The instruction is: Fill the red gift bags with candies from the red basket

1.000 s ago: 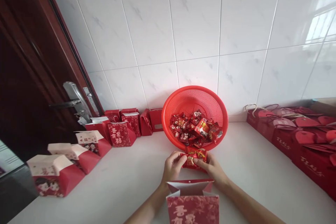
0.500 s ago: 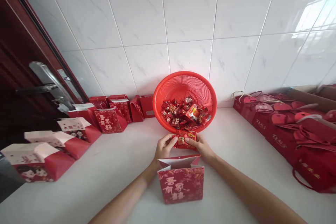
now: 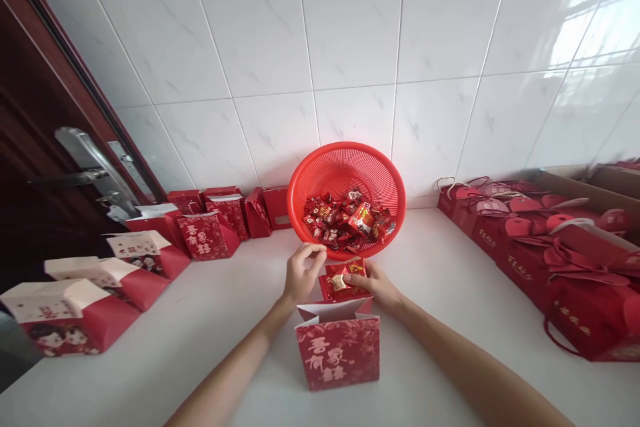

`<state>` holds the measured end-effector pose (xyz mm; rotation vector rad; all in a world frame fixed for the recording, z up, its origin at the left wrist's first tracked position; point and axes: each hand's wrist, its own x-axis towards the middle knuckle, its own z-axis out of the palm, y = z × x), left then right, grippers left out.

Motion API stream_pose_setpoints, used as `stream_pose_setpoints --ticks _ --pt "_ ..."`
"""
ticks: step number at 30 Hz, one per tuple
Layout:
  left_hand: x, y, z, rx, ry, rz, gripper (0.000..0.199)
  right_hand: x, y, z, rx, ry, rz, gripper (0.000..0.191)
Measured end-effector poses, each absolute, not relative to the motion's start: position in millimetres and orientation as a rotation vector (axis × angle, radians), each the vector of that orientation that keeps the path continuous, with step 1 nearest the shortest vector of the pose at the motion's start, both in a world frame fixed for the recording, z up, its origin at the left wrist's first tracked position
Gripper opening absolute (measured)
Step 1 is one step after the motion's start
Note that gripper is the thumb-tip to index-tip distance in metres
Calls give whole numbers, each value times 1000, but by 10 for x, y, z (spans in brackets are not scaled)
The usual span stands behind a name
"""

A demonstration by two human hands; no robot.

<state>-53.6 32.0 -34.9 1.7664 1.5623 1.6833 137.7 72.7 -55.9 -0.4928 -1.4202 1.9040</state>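
Note:
My right hand (image 3: 384,288) grips several red-wrapped candies (image 3: 333,285), its thumb lying across them. They are held just behind the open top of a red paper gift box (image 3: 338,355) with white lettering, which stands upright on the counter. Close to the front rim of the red plastic basket (image 3: 296,180), my left hand (image 3: 301,275) has its fingers bent and thumb a little apart, with nothing visible between them. Inside the tilted basket lies a heap of small wrapped candies (image 3: 330,217).
Several red gift boxes (image 3: 205,237) line the left side, some with cream tops (image 3: 43,300). On the right are many red handled boxes (image 3: 515,260) beside an open cardboard carton (image 3: 565,183). A tiled wall (image 3: 350,27) rises behind, and a dark door with a metal handle (image 3: 103,167) is at left.
My left hand has let go of the candies and moved slightly left and up toward the basket. My right hand keeps hold of them. The view has shifted slightly.

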Motion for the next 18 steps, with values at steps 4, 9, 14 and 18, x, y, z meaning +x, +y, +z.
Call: stream_pose_setpoints --ticks 4,9,14,18 --pt "-538 640 -97 2206 1593 1440 17 1368 728 -550 -474 -1423 1915 48" --pt "-397 926 61 2389 1642 972 32 1365 727 -524 -486 -1459 1902 46" --pt "-323 930 -38 2417 1683 855 35 1350 747 -533 -456 -1469 1909 49" --pt "-337 902 -73 2392 1671 970 32 1335 762 -552 -445 -1479 1894 48"
